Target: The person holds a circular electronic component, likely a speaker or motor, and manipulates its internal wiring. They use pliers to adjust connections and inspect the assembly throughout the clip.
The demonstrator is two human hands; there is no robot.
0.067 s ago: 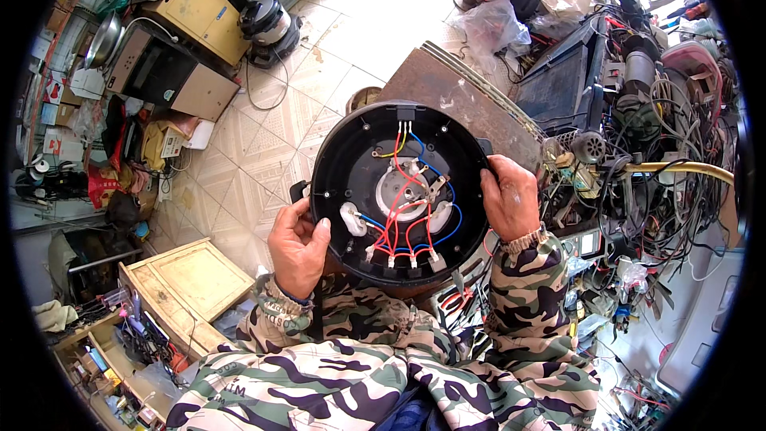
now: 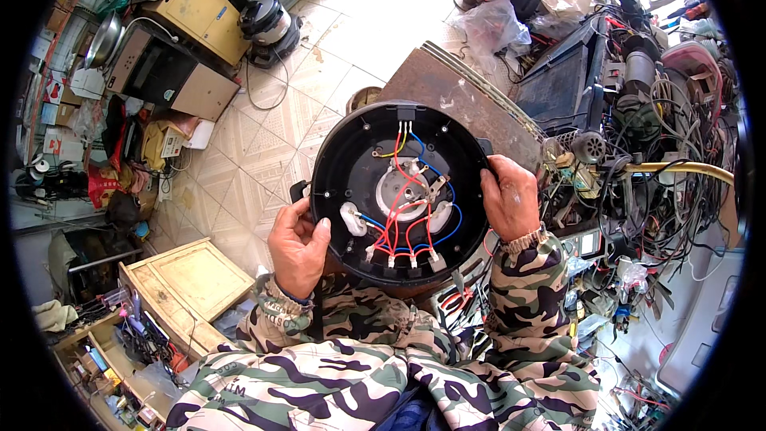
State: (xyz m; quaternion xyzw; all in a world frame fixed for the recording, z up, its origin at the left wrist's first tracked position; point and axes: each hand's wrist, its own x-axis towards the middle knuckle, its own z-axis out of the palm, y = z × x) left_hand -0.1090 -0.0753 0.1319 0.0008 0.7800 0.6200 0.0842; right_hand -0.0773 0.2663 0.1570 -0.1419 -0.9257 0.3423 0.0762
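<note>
A round black appliance housing faces up in front of me, showing its inside: red, blue and yellow wires, a pale metal disc in the middle, white fittings at either side and connectors along the lower part. My left hand grips its left edge, thumb up and fingers curled by the side handle. My right hand grips the right rim, fingers wrapped over it. Behind the housing is a rusty brown worktop, partly hidden by it.
Cluttered cables and parts crowd the right side. A cooker stands on the tiled floor, near a yellow cabinet and appliances along the left. A wooden drawer unit, with tools beside it, sits at lower left.
</note>
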